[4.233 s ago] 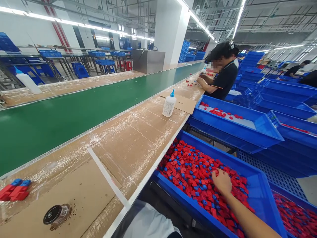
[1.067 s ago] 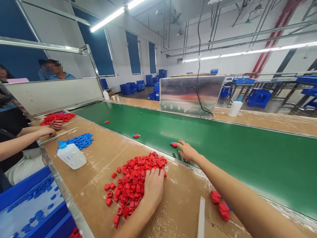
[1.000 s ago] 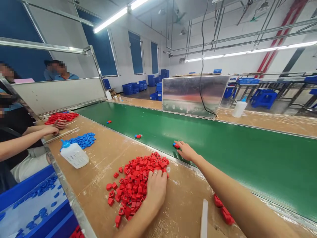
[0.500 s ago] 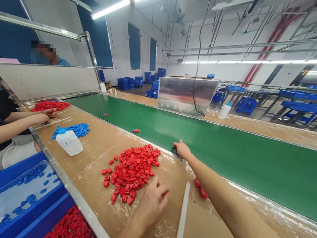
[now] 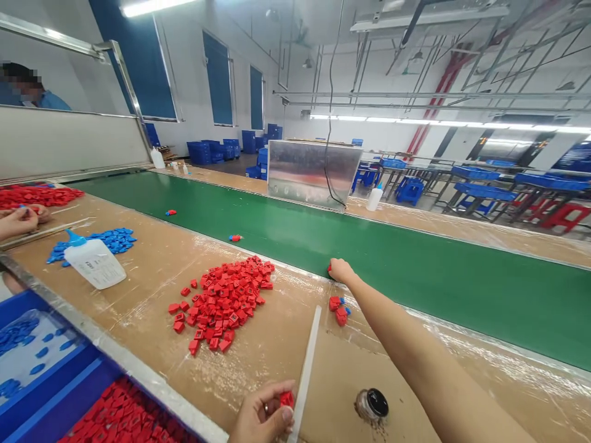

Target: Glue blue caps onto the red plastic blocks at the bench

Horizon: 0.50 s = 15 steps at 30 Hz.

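My left hand (image 5: 262, 413) is closed around a small red plastic block (image 5: 287, 399), pinched between thumb and fingers in front of the red pile. My right hand (image 5: 342, 271) reaches to the near edge of the green conveyor belt (image 5: 406, 271). Its fingers are curled, and a bit of a red piece (image 5: 329, 269) shows at their tips; the rest of that piece is hidden. To the left lies a heap of red plastic blocks (image 5: 231, 295). Below my right wrist sit a few red pieces with blue parts (image 5: 340, 315).
Two red-and-blue pieces (image 5: 235, 238) lie on the belt. A white squeeze bottle (image 5: 96, 263) rests by a pile of blue parts (image 5: 115, 239). An open jar of dark stuff (image 5: 372, 403) stands near a white strip (image 5: 306, 372). A co-worker's hand (image 5: 23, 220) is at far left.
My left hand has drawn back from the red heap toward me, and a red block now shows in it. My right hand stays at the belt edge. The view has turned right.
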Motion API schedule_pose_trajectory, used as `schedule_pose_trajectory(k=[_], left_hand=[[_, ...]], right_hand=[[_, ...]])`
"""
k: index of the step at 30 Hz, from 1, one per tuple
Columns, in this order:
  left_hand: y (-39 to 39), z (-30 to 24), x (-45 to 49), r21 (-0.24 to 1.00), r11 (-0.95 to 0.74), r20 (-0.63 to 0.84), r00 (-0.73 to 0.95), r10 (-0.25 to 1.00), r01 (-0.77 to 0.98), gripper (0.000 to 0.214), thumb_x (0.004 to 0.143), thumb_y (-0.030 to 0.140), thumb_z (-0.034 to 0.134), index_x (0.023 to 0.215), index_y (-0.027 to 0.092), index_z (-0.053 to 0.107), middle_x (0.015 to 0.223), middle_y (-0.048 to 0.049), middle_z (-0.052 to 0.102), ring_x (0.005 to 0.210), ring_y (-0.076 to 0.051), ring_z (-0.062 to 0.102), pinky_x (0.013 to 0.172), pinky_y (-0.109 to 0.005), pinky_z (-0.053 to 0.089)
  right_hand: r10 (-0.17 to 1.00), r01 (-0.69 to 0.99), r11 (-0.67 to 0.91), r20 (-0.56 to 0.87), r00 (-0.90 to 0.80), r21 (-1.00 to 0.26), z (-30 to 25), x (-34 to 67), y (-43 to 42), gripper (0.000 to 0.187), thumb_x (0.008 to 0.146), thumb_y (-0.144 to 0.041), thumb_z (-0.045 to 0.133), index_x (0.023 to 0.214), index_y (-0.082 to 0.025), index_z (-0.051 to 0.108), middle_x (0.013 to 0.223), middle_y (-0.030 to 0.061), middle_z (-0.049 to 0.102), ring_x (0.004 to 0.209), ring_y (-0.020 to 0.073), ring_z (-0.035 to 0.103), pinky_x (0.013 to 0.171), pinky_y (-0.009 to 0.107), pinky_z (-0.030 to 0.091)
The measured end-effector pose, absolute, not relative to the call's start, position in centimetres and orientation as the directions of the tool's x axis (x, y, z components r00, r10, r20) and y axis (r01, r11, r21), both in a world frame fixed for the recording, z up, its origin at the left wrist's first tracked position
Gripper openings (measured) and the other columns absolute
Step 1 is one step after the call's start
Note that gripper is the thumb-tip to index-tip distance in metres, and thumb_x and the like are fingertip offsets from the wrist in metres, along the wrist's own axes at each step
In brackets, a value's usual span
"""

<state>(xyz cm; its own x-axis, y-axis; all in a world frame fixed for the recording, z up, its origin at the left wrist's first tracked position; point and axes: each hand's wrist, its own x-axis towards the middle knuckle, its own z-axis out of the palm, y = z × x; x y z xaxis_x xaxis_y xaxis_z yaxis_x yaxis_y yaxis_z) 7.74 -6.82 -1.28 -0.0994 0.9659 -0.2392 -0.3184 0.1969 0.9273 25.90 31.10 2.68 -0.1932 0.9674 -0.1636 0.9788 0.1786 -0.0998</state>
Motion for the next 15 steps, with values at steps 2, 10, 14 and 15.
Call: schedule_pose_trajectory(k=[2,10,14,15], left_hand=[[-7.7,-1.9,7.6,0.912,0.192,-0.255,-0.136,0.957,-0.362,0.066,0.057,0.057,0.085,0.109,0.017,0.075,0.071,-0.0052,0.070,0.068,-0.019,0.066,0.069,-0.031,0.053],[-7.5,-0.6,8.5,0.900,0.152,-0.237,-0.167,0.957,-0.409,0.048,0.060,0.044,0.088,0.097,0.017,0.075,0.078,-0.0047,0.070,0.065,-0.018,0.068,0.062,-0.027,0.052],[-6.7,0.9,11.1,0.877,0.191,-0.234,-0.045,0.971,-0.441,0.045,0.061,0.039,0.088,0.097,0.017,0.074,0.085,-0.0054,0.070,0.062,-0.012,0.062,0.055,-0.022,0.048],[-6.5,1.1,11.9,0.864,0.207,-0.237,-0.010,0.971,-0.459,0.044,0.061,0.037,0.088,0.098,0.017,0.073,0.087,-0.0057,0.070,0.063,-0.012,0.062,0.056,-0.022,0.048]], right_hand=[[0.976,0.981,0.146,-0.140,-0.164,-0.129,2.7,27.1,30.4,0.032,0.096,-0.034,0.062,0.122,-0.015,0.059,0.121,0.0099,0.060,0.103,0.0228,0.062,0.087,0.043,0.054],[0.996,0.900,0.079,0.007,-0.084,-0.430,3.9,32.5,26.7,0.027,0.096,-0.032,0.062,0.116,-0.015,0.061,0.116,0.0082,0.061,0.100,0.0217,0.062,0.086,0.042,0.054],[0.994,0.729,0.088,0.015,-0.106,-0.679,4.1,36.4,22.0,0.027,0.095,-0.039,0.062,0.101,-0.013,0.064,0.093,0.0051,0.067,0.078,0.0162,0.066,0.071,0.033,0.057],[0.994,0.671,0.084,0.013,-0.111,-0.736,4.1,37.6,20.4,0.032,0.094,-0.044,0.062,0.098,-0.013,0.064,0.089,0.0056,0.068,0.074,0.0160,0.066,0.066,0.030,0.056]])
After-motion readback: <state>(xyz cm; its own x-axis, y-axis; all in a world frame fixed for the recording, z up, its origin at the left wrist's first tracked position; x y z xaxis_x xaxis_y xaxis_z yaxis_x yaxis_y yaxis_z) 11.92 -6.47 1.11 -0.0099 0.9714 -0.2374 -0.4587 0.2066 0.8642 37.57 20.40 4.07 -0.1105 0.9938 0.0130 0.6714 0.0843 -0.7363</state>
